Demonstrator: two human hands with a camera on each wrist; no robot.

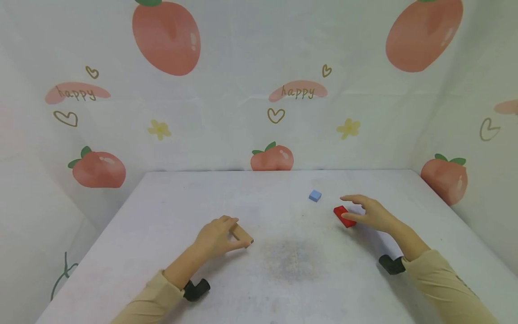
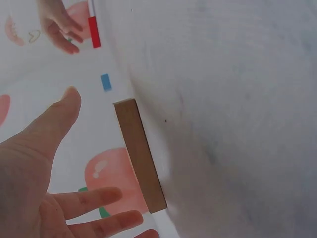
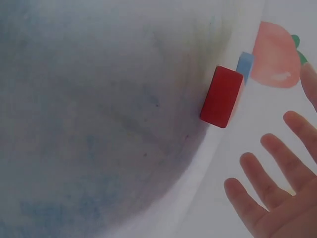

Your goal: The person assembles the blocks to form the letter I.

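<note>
so my R hand [image 3: 292, 208] has fingers spread, apart from the red block [image 3: 221, 97] on the table [image 3: 99, 124]. blue block [image 3: 245, 64] partly hidden bhd it, peach print [image 3: 277, 54] in bg

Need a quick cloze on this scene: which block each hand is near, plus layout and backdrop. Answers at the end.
1. Of the red block, blue block and brown block, the left hand is nearest the ____ one.
2. The right hand is nearest the ____ one.
3. The block farthest back on the table is ____.
4. The word printed on the cloth behind is "____".

Missing words: brown; red; blue; happy.
</note>
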